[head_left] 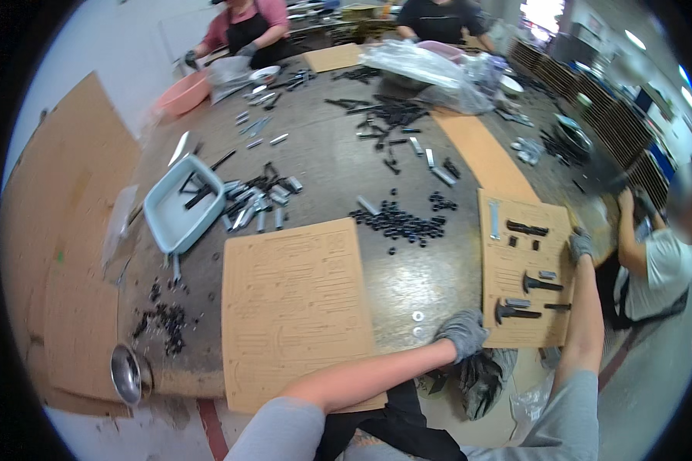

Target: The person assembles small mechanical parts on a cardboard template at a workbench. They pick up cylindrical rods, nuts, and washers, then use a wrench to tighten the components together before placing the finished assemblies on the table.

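Note:
A brown printed cardboard sheet point(506, 265) lies at the right front of the table. My left hand point(463, 336), in a grey glove, is closed on its lower left edge. On its right edge my gloved right hand point(580, 244) is closed too, fingers partly hidden. Spread over this sheet are a silver wrench point(494, 220), dark threaded rods point(527, 228), two small black pieces point(536, 245), silver sleeves point(517, 303) and black T-shaped parts point(542, 283). A second printed cardboard sheet point(296, 307) lies bare to the left, partly behind my left forearm.
Black nuts point(400, 223) are heaped mid-table, with two washers point(417, 316) nearer me. On the left stand a light blue basin point(155, 219), silver sleeves point(242, 211), small black parts point(173, 326) and a metal bowl point(131, 375). Co-workers are across the table and at right.

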Demonstrator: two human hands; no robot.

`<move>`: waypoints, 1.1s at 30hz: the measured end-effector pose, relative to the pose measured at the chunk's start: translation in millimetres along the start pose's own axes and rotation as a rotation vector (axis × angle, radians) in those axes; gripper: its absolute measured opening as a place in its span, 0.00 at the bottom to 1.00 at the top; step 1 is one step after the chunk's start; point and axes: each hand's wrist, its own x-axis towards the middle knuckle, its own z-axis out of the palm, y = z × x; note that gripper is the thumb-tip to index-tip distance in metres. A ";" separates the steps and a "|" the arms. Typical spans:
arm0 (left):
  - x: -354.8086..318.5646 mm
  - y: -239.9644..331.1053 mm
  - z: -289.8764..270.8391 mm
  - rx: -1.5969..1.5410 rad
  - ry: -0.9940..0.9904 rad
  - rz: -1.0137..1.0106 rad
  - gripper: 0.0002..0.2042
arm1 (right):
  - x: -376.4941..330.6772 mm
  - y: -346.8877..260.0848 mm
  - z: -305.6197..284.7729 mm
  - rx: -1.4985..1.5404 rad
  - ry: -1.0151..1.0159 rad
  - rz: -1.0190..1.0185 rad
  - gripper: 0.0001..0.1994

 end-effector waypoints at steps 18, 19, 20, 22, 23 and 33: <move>-75.7 -88.7 -212.3 0.732 0.200 0.516 0.20 | -93.0 -445.7 81.4 0.082 -0.146 -0.471 0.27; -73.3 -91.9 -212.3 0.709 0.200 0.543 0.20 | -87.8 -469.3 92.2 0.060 -0.183 -0.533 0.28; -78.5 -98.4 -212.5 0.688 0.180 0.533 0.19 | -85.0 -495.2 112.3 -0.006 -0.228 -0.558 0.29; -79.2 -103.9 -206.9 0.670 0.192 0.561 0.19 | -64.9 -538.7 143.3 -0.118 -0.286 -0.565 0.30; -78.5 -104.1 -205.7 0.665 0.203 0.579 0.18 | -51.1 -557.5 156.0 -0.156 -0.303 -0.547 0.31; -78.2 -97.7 -231.7 0.476 -0.077 0.422 0.17 | 96.2 -628.3 290.2 -0.136 -0.269 -0.585 0.34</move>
